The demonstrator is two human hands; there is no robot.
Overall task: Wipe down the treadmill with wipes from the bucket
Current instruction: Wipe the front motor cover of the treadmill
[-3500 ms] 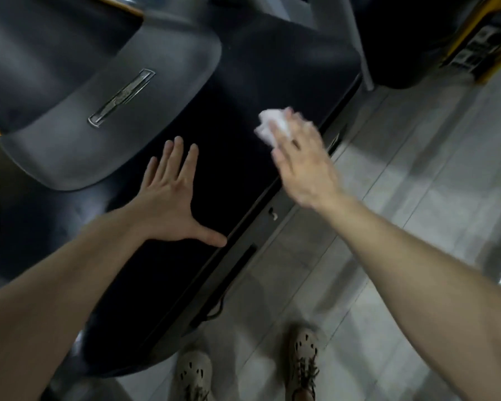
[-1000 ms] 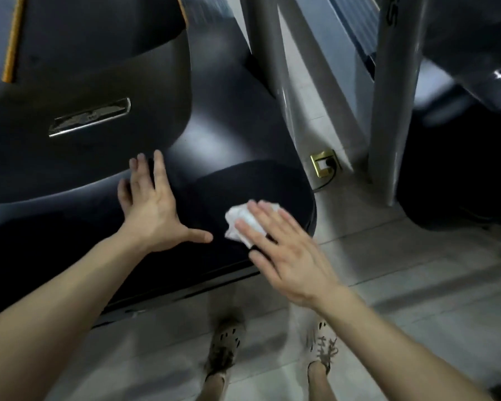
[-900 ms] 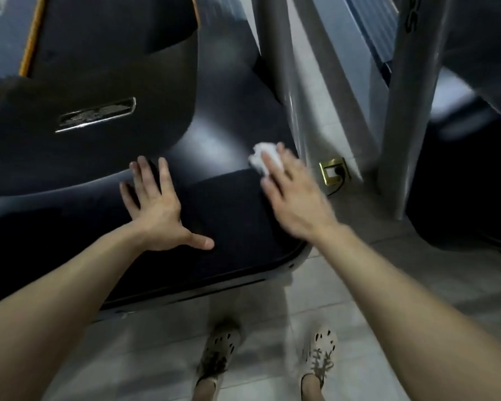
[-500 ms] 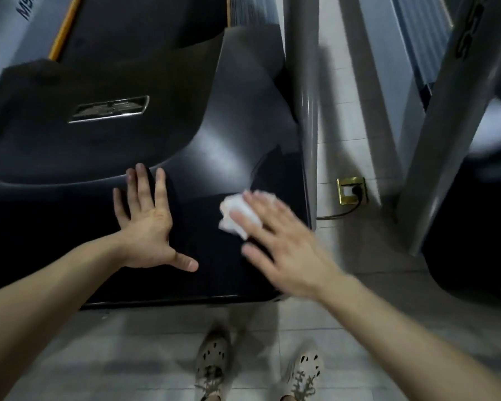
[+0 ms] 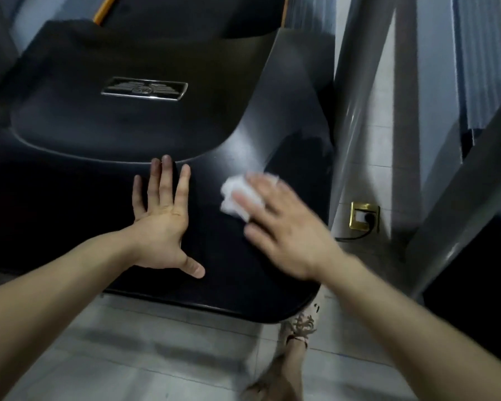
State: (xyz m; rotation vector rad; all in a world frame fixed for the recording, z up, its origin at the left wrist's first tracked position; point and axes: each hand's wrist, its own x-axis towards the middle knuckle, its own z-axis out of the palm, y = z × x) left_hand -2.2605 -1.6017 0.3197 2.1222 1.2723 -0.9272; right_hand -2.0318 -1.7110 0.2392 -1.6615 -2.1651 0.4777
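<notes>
The black moulded plastic treadmill hood (image 5: 272,125) fills most of my feed, spreading under and beyond both hands. The pale grey tiled floor (image 5: 156,342) runs below the wrists. A thick grey metal upright post (image 5: 350,111) rises just right of the right hand, and a second slanted grey post (image 5: 460,183) stands further right.

The left hand (image 5: 162,227) lies flat, palm down on the dark hood, fingers straight and spread wide, thumb out towards the right hand, holding nothing. The right hand (image 5: 287,233) is motion-blurred. Its fingers lie fairly straight over the crumpled white wipe (image 5: 235,195) and press it onto the hood, near the left hand's index finger. I cannot tell whether the thumb hooks under the wipe.

Beyond the left fingertips, on the raised panel of the hood, sits a chrome-edged oblong badge (image 5: 144,88) with a winged emblem. Whatever characters sit at its centre I cannot read from here.

Below the right wrist, a foot in a beige perforated shoe (image 5: 301,325) stands on the tiles, partly tucked under the hood's rounded corner. Right of the right hand, past the nearer post, a brass floor socket (image 5: 364,215) holds a plug, and a thin black cable (image 5: 353,236) trails from it back towards the treadmill.
</notes>
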